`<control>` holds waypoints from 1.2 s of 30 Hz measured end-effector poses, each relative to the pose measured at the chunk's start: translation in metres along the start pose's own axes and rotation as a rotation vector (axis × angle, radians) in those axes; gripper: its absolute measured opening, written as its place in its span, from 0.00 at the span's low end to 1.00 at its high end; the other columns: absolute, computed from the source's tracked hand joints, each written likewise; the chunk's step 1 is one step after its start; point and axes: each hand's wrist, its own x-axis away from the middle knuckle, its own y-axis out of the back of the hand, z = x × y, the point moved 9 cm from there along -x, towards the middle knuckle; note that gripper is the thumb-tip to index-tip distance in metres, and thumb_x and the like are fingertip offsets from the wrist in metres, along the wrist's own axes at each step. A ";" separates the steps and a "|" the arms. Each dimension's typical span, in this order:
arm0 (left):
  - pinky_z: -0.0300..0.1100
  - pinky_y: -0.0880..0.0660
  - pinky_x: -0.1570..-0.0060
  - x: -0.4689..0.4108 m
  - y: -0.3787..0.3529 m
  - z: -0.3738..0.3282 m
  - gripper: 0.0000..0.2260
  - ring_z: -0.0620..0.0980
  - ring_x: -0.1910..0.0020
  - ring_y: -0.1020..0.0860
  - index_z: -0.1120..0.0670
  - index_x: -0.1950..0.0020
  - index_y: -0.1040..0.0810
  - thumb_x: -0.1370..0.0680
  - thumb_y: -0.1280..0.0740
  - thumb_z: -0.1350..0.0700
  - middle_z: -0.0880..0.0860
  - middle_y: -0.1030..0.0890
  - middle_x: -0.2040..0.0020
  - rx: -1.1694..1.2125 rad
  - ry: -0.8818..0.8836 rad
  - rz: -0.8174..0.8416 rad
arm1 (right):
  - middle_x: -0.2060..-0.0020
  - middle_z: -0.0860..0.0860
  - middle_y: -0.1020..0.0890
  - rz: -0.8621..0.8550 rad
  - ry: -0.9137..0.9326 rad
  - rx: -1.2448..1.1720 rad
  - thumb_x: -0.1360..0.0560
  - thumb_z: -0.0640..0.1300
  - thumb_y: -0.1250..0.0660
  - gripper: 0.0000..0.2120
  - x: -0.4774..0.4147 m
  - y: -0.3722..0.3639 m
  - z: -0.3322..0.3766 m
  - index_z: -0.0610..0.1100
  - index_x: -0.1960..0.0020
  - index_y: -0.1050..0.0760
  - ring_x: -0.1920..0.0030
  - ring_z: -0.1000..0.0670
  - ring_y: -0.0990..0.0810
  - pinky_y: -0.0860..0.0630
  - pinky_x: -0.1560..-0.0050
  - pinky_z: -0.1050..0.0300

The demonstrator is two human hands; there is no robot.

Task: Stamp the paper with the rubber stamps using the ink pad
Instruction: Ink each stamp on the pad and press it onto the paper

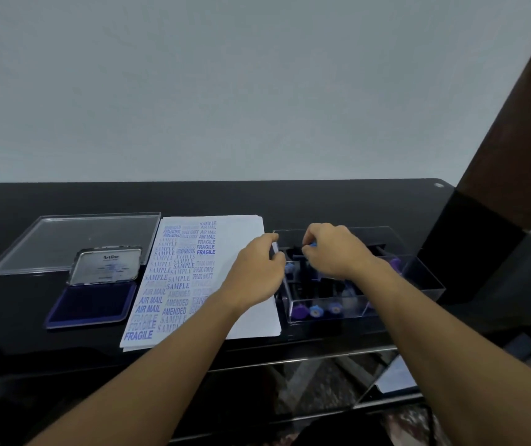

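A white paper (241,239) covered in blue stamped words lies at the middle of the black table. Left of it the ink pad (92,300) lies open, its metal lid (106,265) tilted up. A clear box (418,281) of blue and purple rubber stamps (315,311) stands to the right of the paper. My left hand (254,272) grips the box's left wall at its near corner. My right hand (331,249) is inside the box, its fingers pinching the blue top of a stamp (313,244).
A clear plastic lid (65,239) lies flat at the far left behind the ink pad. The black table (322,201) ends at a wall behind and a dark wooden post (515,123) rises at the right. A glass shelf shows below the front edge.
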 end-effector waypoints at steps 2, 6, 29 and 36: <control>0.36 0.38 0.39 -0.001 -0.002 0.002 0.21 0.48 0.28 0.32 0.52 0.23 0.35 0.17 0.43 0.55 0.49 0.31 0.24 -0.005 0.007 0.000 | 0.54 0.50 0.19 0.041 0.011 0.021 0.20 0.49 0.40 0.08 0.000 -0.003 0.003 0.48 0.49 0.23 0.54 0.47 0.20 0.20 0.50 0.47; 0.36 0.37 0.41 -0.003 -0.004 0.004 0.21 0.47 0.30 0.31 0.52 0.23 0.34 0.17 0.42 0.55 0.49 0.30 0.26 -0.006 0.001 -0.009 | 0.58 0.50 0.18 0.060 0.024 0.027 0.20 0.49 0.41 0.11 0.001 -0.005 0.002 0.48 0.52 0.21 0.57 0.47 0.19 0.19 0.52 0.47; 0.52 0.36 0.29 -0.042 -0.076 -0.079 0.17 0.56 0.30 0.33 0.59 0.31 0.29 0.19 0.43 0.55 0.54 0.27 0.32 -0.376 -0.240 0.173 | 0.51 0.46 0.19 0.080 -0.203 0.254 0.23 0.46 0.40 0.07 0.001 0.052 -0.112 0.50 0.50 0.23 0.53 0.44 0.22 0.23 0.52 0.51; 0.54 0.46 0.26 -0.042 -0.094 -0.070 0.21 0.53 0.24 0.41 0.57 0.27 0.31 0.16 0.47 0.50 0.55 0.35 0.24 -0.516 -0.282 0.142 | 0.41 0.43 0.21 0.270 -0.252 0.425 0.28 0.57 0.50 0.16 -0.018 0.019 -0.133 0.51 0.54 0.28 0.46 0.42 0.28 0.27 0.38 0.40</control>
